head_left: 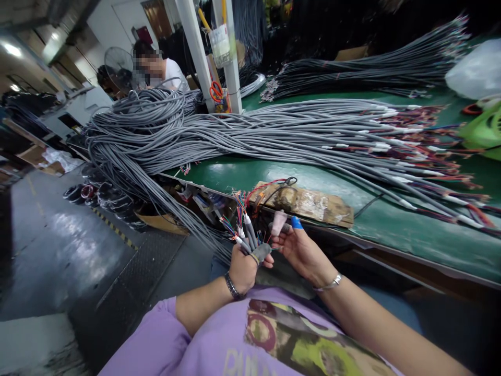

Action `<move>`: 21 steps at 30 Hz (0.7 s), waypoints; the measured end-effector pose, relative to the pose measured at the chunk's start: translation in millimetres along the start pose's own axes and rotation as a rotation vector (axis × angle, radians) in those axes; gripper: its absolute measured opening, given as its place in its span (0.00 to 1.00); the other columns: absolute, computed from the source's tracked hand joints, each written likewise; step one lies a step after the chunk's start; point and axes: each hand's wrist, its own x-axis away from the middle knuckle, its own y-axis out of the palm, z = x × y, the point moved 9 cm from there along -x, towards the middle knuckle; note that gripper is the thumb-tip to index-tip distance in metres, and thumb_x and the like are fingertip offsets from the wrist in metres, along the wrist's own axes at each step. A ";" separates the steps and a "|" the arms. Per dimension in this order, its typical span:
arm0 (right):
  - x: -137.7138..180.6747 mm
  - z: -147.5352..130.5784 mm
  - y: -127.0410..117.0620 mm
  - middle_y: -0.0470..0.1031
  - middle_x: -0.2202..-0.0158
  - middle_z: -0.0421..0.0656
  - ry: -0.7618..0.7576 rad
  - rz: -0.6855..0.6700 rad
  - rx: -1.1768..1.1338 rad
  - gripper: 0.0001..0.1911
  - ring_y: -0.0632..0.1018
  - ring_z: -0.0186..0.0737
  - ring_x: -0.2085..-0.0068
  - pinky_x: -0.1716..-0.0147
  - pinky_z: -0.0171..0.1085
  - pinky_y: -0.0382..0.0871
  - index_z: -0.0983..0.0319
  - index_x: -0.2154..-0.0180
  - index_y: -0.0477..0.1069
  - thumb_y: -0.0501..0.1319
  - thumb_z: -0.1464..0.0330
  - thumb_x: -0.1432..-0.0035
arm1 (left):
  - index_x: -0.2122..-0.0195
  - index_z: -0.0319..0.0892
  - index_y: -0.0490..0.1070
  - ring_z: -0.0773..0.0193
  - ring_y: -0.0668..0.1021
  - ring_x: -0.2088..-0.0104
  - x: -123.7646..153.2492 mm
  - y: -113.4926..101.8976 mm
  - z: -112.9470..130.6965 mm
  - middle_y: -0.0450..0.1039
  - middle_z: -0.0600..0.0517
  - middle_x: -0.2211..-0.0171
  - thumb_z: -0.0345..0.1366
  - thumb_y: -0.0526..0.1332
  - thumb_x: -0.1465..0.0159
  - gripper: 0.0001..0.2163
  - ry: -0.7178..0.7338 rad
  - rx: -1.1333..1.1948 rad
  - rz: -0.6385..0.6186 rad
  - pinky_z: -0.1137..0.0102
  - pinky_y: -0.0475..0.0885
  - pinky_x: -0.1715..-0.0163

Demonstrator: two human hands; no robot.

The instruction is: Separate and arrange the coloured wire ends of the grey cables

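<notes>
My left hand (243,267) is closed around several grey cables (250,233), whose stripped ends fan out upward in thin coloured wires (239,209). A grey cover with a yellowish band sits on its thumb. Close on its right, my right hand (303,254) has its fingertips drawn together at a few thin wires (275,247) coming from the left hand's side. Pale pink, blue and grey covers show on its fingers. The exact contact of the fingertips is small and partly hidden. Both hands are just off the front edge of the green table (250,175).
A large bundle of grey cables (242,130) runs along the table, some hanging over its edge. A worn, taped cardboard block (313,204) lies at the front edge. Darker cables (352,73), a white post (198,52) and orange-handled scissors (215,91) stand behind. Another person (172,73) sits far left.
</notes>
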 end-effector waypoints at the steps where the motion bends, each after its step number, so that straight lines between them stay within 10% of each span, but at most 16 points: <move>1: 0.6 1.1 -2.4 0.75 0.73 0.42 0.013 0.000 0.001 0.22 0.74 0.35 0.73 0.72 0.33 0.70 0.60 0.73 0.74 0.62 0.48 0.47 | 0.78 0.35 0.72 0.69 0.73 0.83 0.7 -2.4 -0.2 0.72 0.52 0.83 0.46 0.70 0.51 0.17 -0.001 -0.005 0.010 0.74 0.71 0.82; 21: 7.1 -1.5 46.7 0.72 0.80 0.41 0.091 -0.333 0.045 0.26 0.70 0.38 0.84 0.82 0.40 0.65 0.62 0.68 0.74 0.59 0.44 0.47 | 0.78 0.36 0.71 0.69 0.72 0.83 -4.7 17.6 14.1 0.70 0.53 0.84 0.47 0.71 0.53 0.18 -0.012 0.054 0.011 0.72 0.71 0.81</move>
